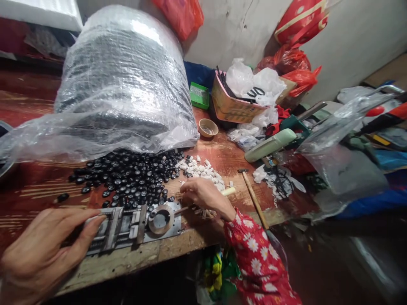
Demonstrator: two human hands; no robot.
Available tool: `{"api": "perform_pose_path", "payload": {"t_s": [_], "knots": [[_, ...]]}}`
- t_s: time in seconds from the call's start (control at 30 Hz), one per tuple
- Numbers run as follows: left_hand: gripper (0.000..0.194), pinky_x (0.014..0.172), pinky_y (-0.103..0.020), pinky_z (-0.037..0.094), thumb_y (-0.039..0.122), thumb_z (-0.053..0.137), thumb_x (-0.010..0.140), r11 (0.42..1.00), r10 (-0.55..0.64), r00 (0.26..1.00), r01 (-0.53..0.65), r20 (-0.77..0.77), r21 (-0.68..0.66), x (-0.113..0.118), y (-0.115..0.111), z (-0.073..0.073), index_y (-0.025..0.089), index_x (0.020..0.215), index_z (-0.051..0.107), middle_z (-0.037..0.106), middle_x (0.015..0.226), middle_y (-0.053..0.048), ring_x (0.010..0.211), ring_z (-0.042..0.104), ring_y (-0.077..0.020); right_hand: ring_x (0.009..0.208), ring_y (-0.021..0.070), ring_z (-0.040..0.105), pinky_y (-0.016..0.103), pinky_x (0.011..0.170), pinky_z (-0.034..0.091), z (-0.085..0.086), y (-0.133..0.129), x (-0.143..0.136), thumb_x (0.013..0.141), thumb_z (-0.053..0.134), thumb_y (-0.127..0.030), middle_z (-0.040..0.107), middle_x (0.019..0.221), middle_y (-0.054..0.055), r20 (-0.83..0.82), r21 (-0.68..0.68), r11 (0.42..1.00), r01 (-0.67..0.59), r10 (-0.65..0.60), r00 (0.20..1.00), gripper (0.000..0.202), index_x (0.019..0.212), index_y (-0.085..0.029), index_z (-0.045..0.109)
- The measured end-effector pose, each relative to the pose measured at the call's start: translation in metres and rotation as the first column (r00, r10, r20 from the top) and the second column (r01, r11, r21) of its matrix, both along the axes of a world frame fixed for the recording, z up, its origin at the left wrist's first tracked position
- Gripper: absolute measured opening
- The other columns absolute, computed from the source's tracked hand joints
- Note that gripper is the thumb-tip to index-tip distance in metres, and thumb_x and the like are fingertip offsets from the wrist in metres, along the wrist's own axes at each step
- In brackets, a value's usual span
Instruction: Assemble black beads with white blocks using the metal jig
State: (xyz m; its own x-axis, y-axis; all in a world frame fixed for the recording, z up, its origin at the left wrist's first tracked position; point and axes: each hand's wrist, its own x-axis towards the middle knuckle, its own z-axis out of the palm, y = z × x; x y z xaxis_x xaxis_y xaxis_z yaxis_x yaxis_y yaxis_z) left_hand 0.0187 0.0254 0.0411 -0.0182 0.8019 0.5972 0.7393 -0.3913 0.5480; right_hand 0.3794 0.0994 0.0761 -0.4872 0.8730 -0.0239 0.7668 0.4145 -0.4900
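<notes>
My left hand (52,248) is at the left end of a metal jig (127,226) lying along the table's front edge. Its thumb and forefinger close on that end, and the other fingers are partly hidden. A metal ring (161,219) sits at the jig's right end, with a thin rod running from it under my right hand. Just beyond the jig, my right hand (205,195) has curled fingers beside a heap of small white plastic pieces (203,169). What its fingertips hold, if anything, is too small to make out. Many small black round parts (133,178) are heaped behind the jig.
A large plastic-wrapped roll (127,80) stands behind the black parts. A small round bowl (208,128), a green tray (199,96) and a filled pink box (238,106) are at the back. A hammer (252,195) and a pale green cylindrical object (270,145) lie to the right.
</notes>
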Motion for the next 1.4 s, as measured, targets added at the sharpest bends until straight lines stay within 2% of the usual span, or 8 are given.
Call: {"api": "perform_pose_path", "payload": {"t_s": [0.1, 0.37, 0.6, 0.8, 1.0, 1.13, 1.27, 1.4], "knots": [[0.02, 0.085, -0.037, 0.054, 0.032, 0.079, 0.085, 0.989, -0.124, 0.99, 0.129, -0.072, 0.072, 0.004, -0.005, -0.001, 0.031, 0.104, 0.078, 0.08, 0.093, 0.002, 0.081, 0.072, -0.02, 0.079, 0.0177, 0.071, 0.024, 0.071, 0.042, -0.01, -0.005, -0.003, 0.086, 0.07, -0.006, 0.081, 0.085, -0.004, 0.012, -0.107, 0.994, -0.016, 0.017, 1.0, 0.032, 0.093, -0.033, 0.087], [0.02, 0.086, -0.038, 0.054, 0.028, 0.079, 0.086, 0.987, -0.116, 0.989, 0.124, -0.087, 0.098, -0.005, -0.007, -0.006, 0.027, 0.106, 0.076, 0.078, 0.095, 0.0, 0.082, 0.071, -0.0206, 0.083, 0.0185, 0.076, 0.023, 0.073, 0.045, -0.021, -0.001, -0.011, 0.082, 0.072, 0.0, 0.085, 0.088, -0.004, -0.014, -0.116, 0.993, -0.021, 0.02, 1.0, 0.034, 0.09, -0.03, 0.088], [0.018, 0.085, -0.038, 0.055, 0.021, 0.076, 0.09, 0.986, -0.129, 0.984, 0.141, -0.122, 0.091, -0.004, -0.008, -0.003, 0.026, 0.107, 0.074, 0.077, 0.093, -0.002, 0.082, 0.071, -0.0211, 0.092, 0.0192, 0.077, 0.023, 0.079, 0.047, -0.016, -0.002, -0.015, 0.084, 0.071, -0.003, 0.085, 0.095, 0.0, 0.087, -0.164, 0.986, 0.01, 0.005, 0.996, 0.031, 0.095, -0.026, 0.088], [0.02, 0.086, -0.04, 0.055, 0.02, 0.077, 0.089, 0.987, -0.115, 0.984, 0.128, -0.132, 0.093, -0.012, -0.008, -0.01, 0.026, 0.108, 0.075, 0.077, 0.094, -0.002, 0.083, 0.071, -0.0214, 0.093, 0.0196, 0.077, 0.023, 0.081, 0.048, -0.015, 0.0, -0.016, 0.087, 0.069, -0.004, 0.085, 0.096, 0.0, 0.072, -0.19, 0.982, -0.005, 0.019, 0.997, 0.029, 0.095, -0.025, 0.088], [0.015, 0.084, -0.041, 0.054, 0.024, 0.075, 0.091, 0.994, -0.058, 0.995, 0.066, -0.086, 0.087, -0.02, -0.007, -0.012, 0.027, 0.105, 0.074, 0.077, 0.093, -0.002, 0.082, 0.07, -0.0224, 0.088, 0.0196, 0.075, 0.025, 0.077, 0.045, -0.019, -0.006, -0.013, 0.086, 0.074, -0.007, 0.083, 0.09, -0.001, 0.041, -0.151, 0.988, 0.038, -0.033, 0.999, 0.024, 0.092, -0.027, 0.087], [0.013, 0.088, -0.04, 0.054, 0.026, 0.07, 0.095, 0.998, -0.04, 0.995, 0.045, -0.09, 0.052, -0.024, -0.008, -0.01, 0.026, 0.109, 0.072, 0.076, 0.096, -0.003, 0.085, 0.069, -0.0212, 0.082, 0.0178, 0.07, 0.025, 0.076, 0.045, -0.018, -0.018, -0.003, 0.097, 0.064, -0.013, 0.078, 0.09, 0.002, -0.15, -0.009, 0.993, 0.12, -0.12, 0.981, 0.02, 0.094, -0.023, 0.081], [0.011, 0.092, -0.035, 0.053, 0.027, 0.065, 0.1, 0.999, -0.005, 0.999, 0.003, -0.045, -0.052, -0.03, -0.009, -0.01, 0.026, 0.108, 0.072, 0.074, 0.099, -0.001, 0.089, 0.069, -0.0179, 0.081, 0.0197, 0.068, 0.028, 0.076, 0.047, -0.02, -0.03, 0.002, 0.1, 0.059, -0.016, 0.075, 0.089, 0.004, -0.274, 0.124, 0.97, 0.21, -0.17, 0.947, 0.018, 0.097, -0.022, 0.076], [0.018, 0.081, -0.027, 0.053, 0.037, 0.061, 0.101, 0.977, 0.02, 0.999, -0.011, 0.041, -0.211, -0.032, -0.003, -0.011, 0.023, 0.103, 0.073, 0.073, 0.1, -0.002, 0.089, 0.069, -0.0159, 0.088, 0.022, 0.069, 0.03, 0.079, 0.047, -0.026, -0.039, -0.014, 0.101, 0.061, -0.019, 0.075, 0.093, 0.005, -0.234, 0.109, 0.973, 0.202, -0.172, 0.957, 0.015, 0.097, -0.023, 0.075]]}}
